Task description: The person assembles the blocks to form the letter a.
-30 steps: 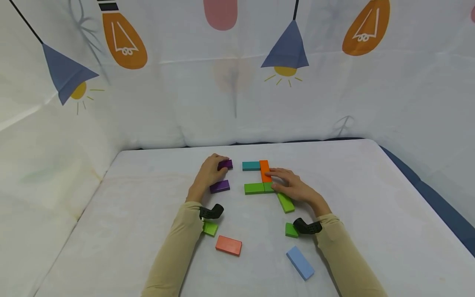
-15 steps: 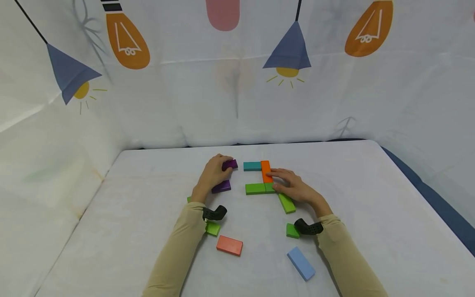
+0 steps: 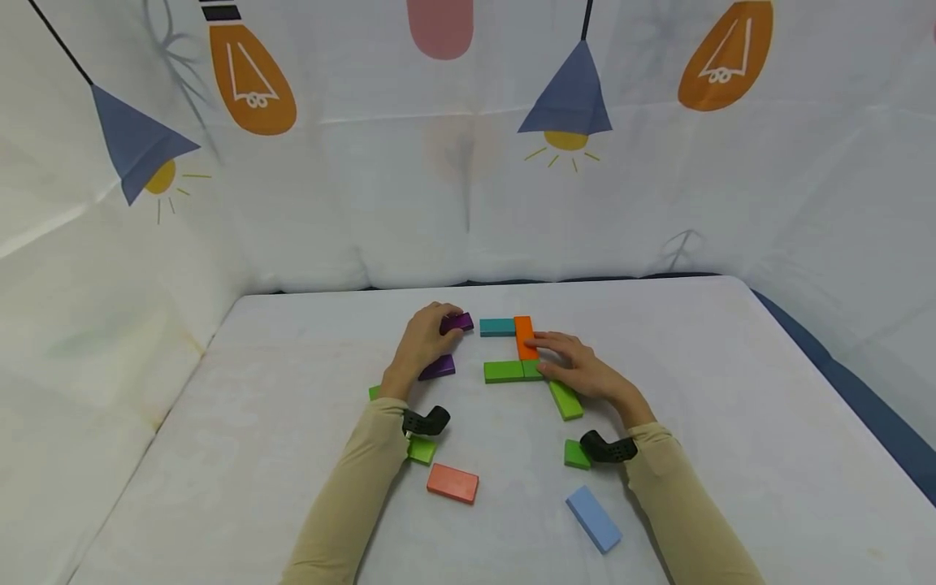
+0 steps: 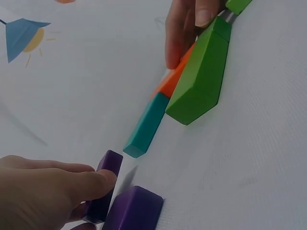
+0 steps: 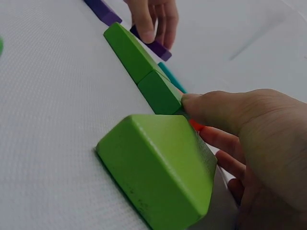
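Note:
My left hand [image 3: 422, 343] pinches a dark purple block [image 3: 461, 322] between thumb and fingers. In the left wrist view, a second purple block [image 4: 135, 210] lies just beside it. The held block points toward the end of a teal block [image 3: 497, 327], with a small gap between them. The teal block butts against an upright-running orange block [image 3: 524, 337]. My right hand [image 3: 581, 370] rests at the right of this row, fingertips on the orange block and thumb at a small green block [image 5: 160, 94]. A long green block [image 3: 503, 372] adjoins that small one.
A lime block [image 3: 565, 400] slants below my right hand. Nearer on the white table [image 3: 219, 487] lie a green block [image 3: 576, 454], a light blue block [image 3: 593, 518], a coral block [image 3: 452, 483] and a lime block [image 3: 422, 449] partly under my left wrist. A printed curtain [image 3: 409, 203] stands behind.
My left hand has slid the purple block to the right, closer to the teal block. The right hand stays in place on the orange and green blocks.

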`<state>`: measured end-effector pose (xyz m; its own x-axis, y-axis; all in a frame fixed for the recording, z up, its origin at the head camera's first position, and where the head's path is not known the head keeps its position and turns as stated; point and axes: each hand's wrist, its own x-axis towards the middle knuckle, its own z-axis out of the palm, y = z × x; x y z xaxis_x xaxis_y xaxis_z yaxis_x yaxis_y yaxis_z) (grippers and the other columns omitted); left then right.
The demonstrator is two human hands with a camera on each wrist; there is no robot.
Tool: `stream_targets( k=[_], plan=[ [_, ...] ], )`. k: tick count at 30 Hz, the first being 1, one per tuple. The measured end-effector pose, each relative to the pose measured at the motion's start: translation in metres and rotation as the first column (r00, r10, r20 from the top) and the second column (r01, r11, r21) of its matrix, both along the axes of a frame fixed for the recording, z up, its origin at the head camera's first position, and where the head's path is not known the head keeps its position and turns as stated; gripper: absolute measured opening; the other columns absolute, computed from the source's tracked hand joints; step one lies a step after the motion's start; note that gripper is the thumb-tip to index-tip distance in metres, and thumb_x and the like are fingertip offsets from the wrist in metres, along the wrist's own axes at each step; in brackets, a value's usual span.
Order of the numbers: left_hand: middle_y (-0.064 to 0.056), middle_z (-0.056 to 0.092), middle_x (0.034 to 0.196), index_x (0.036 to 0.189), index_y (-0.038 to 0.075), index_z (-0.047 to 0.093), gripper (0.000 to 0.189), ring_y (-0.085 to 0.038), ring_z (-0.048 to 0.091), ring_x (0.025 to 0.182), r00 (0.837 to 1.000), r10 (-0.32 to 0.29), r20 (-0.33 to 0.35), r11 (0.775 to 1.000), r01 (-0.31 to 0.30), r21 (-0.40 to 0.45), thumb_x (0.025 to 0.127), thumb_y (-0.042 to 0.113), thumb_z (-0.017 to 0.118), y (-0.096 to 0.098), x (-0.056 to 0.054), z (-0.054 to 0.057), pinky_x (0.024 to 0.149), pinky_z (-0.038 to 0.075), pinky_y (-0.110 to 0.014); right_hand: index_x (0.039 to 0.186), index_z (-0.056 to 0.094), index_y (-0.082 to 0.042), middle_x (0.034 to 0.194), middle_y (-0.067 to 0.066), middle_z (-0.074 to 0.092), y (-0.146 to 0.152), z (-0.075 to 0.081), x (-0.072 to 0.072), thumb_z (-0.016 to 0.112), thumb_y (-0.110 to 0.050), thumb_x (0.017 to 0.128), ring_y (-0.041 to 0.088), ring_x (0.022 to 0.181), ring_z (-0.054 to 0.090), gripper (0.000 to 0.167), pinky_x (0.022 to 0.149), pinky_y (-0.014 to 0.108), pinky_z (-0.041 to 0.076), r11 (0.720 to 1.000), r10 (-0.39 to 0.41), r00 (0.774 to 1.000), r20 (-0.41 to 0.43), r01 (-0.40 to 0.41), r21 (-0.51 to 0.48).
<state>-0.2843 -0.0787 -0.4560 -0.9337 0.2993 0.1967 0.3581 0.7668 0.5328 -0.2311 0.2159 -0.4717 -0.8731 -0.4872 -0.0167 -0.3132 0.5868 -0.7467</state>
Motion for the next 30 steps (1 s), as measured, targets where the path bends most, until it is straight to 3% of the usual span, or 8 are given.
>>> stream_targets(
  k=[14, 30],
  plan=[
    [-0.01, 0.062, 0.12, 0.122, 0.011, 0.062, 0.035, -0.024, 0.058, 0.11, 0.999, -0.018, 0.031, 1.0, 0.019, -0.021, 0.088, 0.017, 0.067, 0.001, 0.001, -0.002, 0.097, 0.046, -0.04, 0.14, 0.046, -0.021, 0.154, 0.01, 0.026, -0.001, 0.0, 0.0, 0.053, -0.031, 0.097, 0.036, 0.142, 0.016, 0.045, 0.107, 0.068, 0.015, 1.0, 0.002, 1.0, 0.003, -0.002, -0.005],
    [-0.01, 0.063, 0.119, 0.12, 0.011, 0.063, 0.033, -0.023, 0.059, 0.11, 1.0, -0.014, 0.016, 1.0, 0.014, -0.027, 0.088, 0.016, 0.067, 0.01, 0.001, -0.004, 0.098, 0.046, -0.039, 0.14, 0.047, -0.021, 0.154, 0.012, 0.026, 0.002, -0.003, -0.005, 0.053, -0.031, 0.097, 0.037, 0.142, 0.017, 0.045, 0.106, 0.069, 0.015, 1.0, 0.013, 1.0, -0.01, -0.013, -0.002]
  ],
)
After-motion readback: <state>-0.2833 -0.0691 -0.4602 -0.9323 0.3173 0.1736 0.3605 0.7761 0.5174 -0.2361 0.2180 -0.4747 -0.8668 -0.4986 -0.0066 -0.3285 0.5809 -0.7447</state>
